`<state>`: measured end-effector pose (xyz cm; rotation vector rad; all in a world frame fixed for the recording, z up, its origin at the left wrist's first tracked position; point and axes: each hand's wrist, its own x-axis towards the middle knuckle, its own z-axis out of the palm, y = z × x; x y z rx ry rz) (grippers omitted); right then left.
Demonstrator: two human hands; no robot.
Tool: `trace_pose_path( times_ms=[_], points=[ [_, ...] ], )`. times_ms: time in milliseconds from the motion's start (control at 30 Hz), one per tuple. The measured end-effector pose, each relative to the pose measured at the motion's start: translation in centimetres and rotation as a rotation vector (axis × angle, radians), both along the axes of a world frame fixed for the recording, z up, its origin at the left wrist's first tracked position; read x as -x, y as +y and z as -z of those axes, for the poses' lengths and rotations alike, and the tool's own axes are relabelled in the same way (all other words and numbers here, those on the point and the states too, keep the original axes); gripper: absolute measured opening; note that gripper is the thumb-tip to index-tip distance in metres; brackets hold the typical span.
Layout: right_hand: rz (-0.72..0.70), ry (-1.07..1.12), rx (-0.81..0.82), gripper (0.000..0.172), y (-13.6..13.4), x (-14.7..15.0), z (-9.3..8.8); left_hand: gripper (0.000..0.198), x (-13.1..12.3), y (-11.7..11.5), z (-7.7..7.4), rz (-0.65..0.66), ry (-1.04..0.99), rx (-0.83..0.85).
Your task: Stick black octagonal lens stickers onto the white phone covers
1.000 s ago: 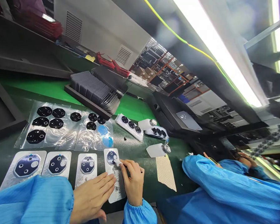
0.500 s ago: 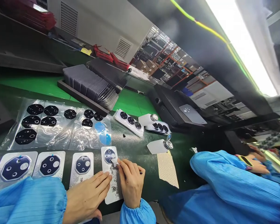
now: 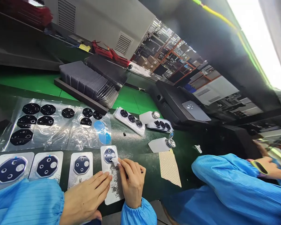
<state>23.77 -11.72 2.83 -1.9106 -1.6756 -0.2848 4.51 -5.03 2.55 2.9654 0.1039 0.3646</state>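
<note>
Pinches a white wipe (image 3: 114, 161) between thumb and fingertips of the right hand (image 3: 131, 181) and presses it to the camera ring (image 3: 109, 155) of a silver back panel (image 3: 117, 190). Pins that panel to the table (image 3: 131, 147) with the left hand (image 3: 89, 197), laid flat with its fingers stretched side by side and the tips on the panel's left edge. Lies at the near edge of the table, rightmost in a row of four.

Keeps the wipe on the same ring as a second ago, with both hands barely shifted. Judged from that, goes on cleaning this one panel rather than moving along the row.

Shows, to the left, three more panels (image 3: 46, 165) lying untouched. Shows beyond them clear film sheets (image 3: 49, 125) carrying black lens pieces, and farther off a tray of dark plates (image 3: 89, 84). Shows to the right two white bottles (image 3: 160, 144) on their sides and a perforated beige sheet (image 3: 170, 167). Takes in, at far right, a co-worker's blue sleeve (image 3: 224, 181), drawn farther right than a second ago.
</note>
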Motion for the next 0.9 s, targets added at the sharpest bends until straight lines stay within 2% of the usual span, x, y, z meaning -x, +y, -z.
trace_pose_path(
  times_ms=[367, 733, 900],
  points=[
    [0.007, -0.007, 0.026, 0.020, 0.44, 0.22, -0.13, 0.076, -0.01, 0.10, -0.31, 0.013, 0.012, -0.025],
    [0.017, 0.019, 0.002, 0.020, 0.10, -0.10, 0.29, 0.076, 0.01, 0.06, -0.14, 0.003, -0.004, -0.023],
    [0.010, 0.023, 0.005, 0.018, -0.34, 0.04, 0.21, 0.075, -0.06, 0.14, -0.52, 0.007, -0.008, -0.022]
  ],
)
